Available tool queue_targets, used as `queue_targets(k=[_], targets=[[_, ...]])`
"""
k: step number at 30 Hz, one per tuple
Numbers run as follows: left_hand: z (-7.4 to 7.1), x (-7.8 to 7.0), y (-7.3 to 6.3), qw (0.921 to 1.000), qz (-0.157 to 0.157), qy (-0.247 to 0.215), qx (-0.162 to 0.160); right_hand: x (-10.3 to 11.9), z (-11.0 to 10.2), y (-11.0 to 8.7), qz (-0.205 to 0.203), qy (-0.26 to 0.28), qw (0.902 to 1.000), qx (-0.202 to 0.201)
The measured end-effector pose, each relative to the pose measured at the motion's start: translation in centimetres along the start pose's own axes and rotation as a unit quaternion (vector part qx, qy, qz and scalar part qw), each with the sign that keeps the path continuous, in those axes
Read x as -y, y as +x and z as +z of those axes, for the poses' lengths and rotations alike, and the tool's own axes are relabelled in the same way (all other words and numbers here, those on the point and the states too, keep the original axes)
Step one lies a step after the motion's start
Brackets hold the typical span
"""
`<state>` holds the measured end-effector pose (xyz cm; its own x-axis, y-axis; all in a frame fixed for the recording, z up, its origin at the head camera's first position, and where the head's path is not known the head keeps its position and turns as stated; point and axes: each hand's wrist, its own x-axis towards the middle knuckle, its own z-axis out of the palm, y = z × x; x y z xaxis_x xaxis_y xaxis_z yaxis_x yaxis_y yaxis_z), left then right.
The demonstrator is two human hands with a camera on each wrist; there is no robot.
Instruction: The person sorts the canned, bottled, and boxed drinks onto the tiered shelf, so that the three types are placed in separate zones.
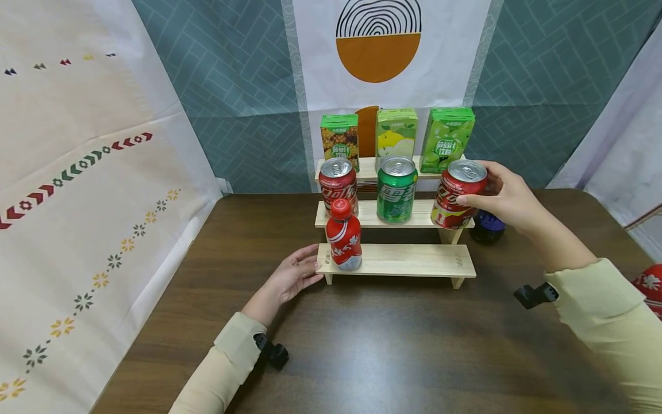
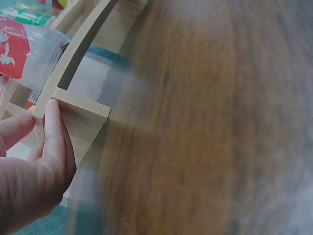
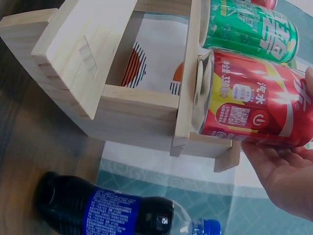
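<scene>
At the right end of the middle step of a small wooden shelf [image 1: 403,259], my right hand [image 1: 509,195] grips a red soda can [image 1: 460,192], thumb in front and fingers behind. In the right wrist view the base of the red can [image 3: 254,103] is right at the step's board. My left hand [image 1: 292,276] pinches the left end of the lowest step; in the left wrist view its thumb and fingers [image 2: 56,132] lie about the board's corner. A small red-capped bottle [image 1: 345,236] stands on that step, near the left hand.
A green can [image 1: 396,190] and another red can [image 1: 338,184] share the middle step. Juice boxes [image 1: 396,135] line the top step. A dark bottle with a blue label [image 3: 112,210] stands right of the shelf. Another red item [image 1: 650,287] shows at the right edge.
</scene>
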<state>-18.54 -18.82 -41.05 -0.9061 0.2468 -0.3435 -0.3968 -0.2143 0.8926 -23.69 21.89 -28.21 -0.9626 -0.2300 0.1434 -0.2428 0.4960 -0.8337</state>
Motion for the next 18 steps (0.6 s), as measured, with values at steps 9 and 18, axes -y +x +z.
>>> queue_targets(k=[9,18], targets=[[-0.1,0.0,-0.1,1.0000,0.000,0.002,0.002,-0.2,0.1,0.4,-0.019,-0.018,0.9994,-0.024],[-0.1,0.2,0.1,1.0000,0.006,-0.002,0.005,-0.9,0.1,0.8,-0.046,-0.038,0.9968,-0.054]])
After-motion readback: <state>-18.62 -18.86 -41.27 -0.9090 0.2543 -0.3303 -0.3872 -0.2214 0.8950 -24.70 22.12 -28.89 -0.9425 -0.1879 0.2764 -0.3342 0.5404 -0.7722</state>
